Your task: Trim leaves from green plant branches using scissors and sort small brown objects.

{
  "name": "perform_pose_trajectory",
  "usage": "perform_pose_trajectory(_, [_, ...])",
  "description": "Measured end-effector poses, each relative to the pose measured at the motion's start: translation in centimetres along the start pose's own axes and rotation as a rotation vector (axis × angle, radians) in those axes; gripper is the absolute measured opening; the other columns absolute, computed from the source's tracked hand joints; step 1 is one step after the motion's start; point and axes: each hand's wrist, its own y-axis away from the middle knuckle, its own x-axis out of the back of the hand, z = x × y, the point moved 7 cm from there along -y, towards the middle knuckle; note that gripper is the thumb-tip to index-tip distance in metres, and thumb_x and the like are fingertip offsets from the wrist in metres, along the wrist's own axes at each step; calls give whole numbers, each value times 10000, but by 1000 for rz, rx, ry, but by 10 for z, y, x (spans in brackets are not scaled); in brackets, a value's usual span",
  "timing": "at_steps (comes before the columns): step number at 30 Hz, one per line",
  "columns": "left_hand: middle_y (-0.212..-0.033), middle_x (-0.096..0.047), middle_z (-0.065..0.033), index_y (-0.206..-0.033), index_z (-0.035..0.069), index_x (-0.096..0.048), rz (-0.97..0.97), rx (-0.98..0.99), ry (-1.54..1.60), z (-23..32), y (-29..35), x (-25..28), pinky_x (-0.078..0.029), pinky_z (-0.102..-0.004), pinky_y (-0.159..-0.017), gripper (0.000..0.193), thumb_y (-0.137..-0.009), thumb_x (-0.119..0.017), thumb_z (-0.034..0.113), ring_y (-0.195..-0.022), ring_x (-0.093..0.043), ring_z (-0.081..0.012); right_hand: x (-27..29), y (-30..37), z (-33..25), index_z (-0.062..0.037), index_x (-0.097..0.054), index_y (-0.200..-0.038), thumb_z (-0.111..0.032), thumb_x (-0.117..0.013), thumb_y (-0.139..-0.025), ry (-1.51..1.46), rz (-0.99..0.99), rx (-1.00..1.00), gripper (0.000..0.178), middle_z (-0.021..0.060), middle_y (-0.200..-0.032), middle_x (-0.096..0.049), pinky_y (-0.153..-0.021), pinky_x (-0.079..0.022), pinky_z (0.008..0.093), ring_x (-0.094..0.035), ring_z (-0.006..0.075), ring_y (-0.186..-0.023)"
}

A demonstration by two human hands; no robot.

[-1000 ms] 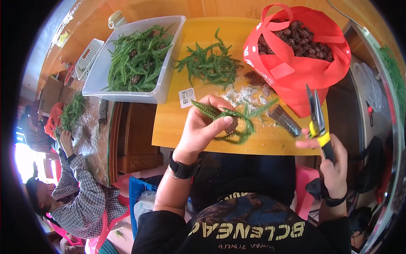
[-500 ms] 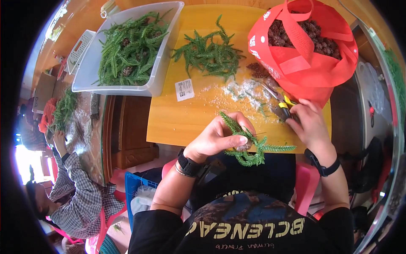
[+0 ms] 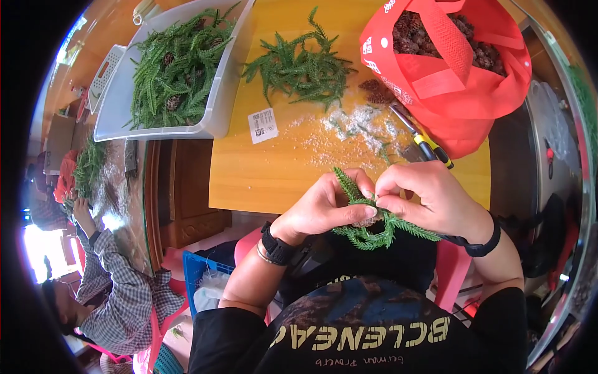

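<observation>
Over the table's near edge, my left hand point(image 3: 327, 206) grips a green artificial pine sprig point(image 3: 374, 237) with a pine cone point(image 3: 369, 222) at its middle, partly hidden by my thumb. My right hand point(image 3: 433, 196) is closed in a pinch at the middle of the same sprig, its fingertips close to the left ones. The exact bit between those fingertips is too small to tell. Just beyond the right hand, pliers with yellow and black handles point(image 3: 430, 144) lie on the table, against a red bag point(image 3: 448, 106).
Pine cones point(image 3: 417, 37) fill the red bag; more cones point(image 3: 377, 91) lie beside it. Green sprigs point(image 3: 299, 68) and white crumbs point(image 3: 361, 124) lie on the yellow table point(image 3: 249, 181). A clear bin point(image 3: 215, 121) holds sprigs with cones. A co-worker point(image 3: 118, 299) sits at the left.
My right hand has let go of the pliers, leaving them on the table, and moved left to the sprig, where it now pinches. The left hand keeps its grip.
</observation>
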Motion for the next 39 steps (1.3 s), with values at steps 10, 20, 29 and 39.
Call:
perform_pose_trajectory(10, [-804, -576, 4, -882, 24, -514, 50, -39, -241, 10, 0, -8, -437, -197, -656, 159, -791, -644, 19, -739, -539, -50, 16, 15, 0, -43, -533, -1000, -80, -660, -746, -46, 18, -140, 287, 61, -701, -578, -540, -434, 282, -559, 211, -589])
perform_pose_trajectory(20, [-850, -581, -10, -921, 36, -511, -72, 130, 64, 6, -7, -29, -438, -216, -700, 184, -794, -643, 17, -768, -545, -73, 27, 28, -48, -108, -628, -844, -120, -656, -661, 468, 63, 454, 185, 5, -971, -583, -698, -459, 316, -569, 192, -874])
perform_pose_trajectory(29, [-847, -586, -8, -942, 30, -512, -120, 205, 143, 9, -7, -38, -448, -200, -696, 198, -793, -634, -15, -794, -565, -67, 26, 34, -51, -131, -650, -795, -132, -687, -660, 548, 146, 593, 139, -12, -846, -620, -636, -442, 309, -587, 185, -804])
perform_pose_trajectory(39, [-778, -597, -13, -827, 24, -533, 74, 104, -294, 29, -7, -37, -437, -213, -643, 186, -722, -684, -7, -716, -567, -88, 31, 36, -46, -77, -590, -744, -118, -703, -654, 494, 242, 448, 151, 39, -866, -585, -676, -443, 380, -570, 270, -866])
